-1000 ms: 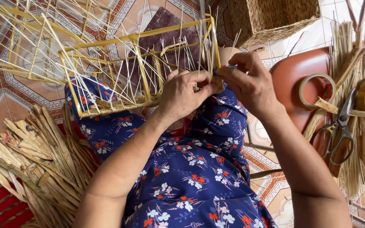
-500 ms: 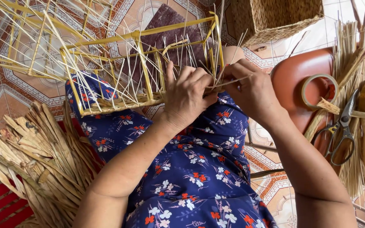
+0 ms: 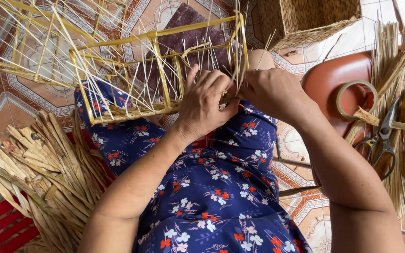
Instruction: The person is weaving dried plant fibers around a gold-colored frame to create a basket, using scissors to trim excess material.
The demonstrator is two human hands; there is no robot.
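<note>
A yellow wire basket frame rests on my knees, strung with thin pale straw strands. My left hand grips the frame's near bottom rail, its fingers closed over woven straw there. Touching it at the frame's right corner, my right hand pinches a straw strand against the rail. Upright strands rise between the two hands. My lap is covered by a blue flowered dress.
A bundle of dried flat leaves lies at the left. On an orange-brown stool at the right sit tape rolls, scissors and long straw stalks. A woven basket stands behind. Another wire frame lies far left.
Both hands have shifted slightly along the frame's bottom rail, and the frame has tilted a little. The left fingers have closed further over the rail.
</note>
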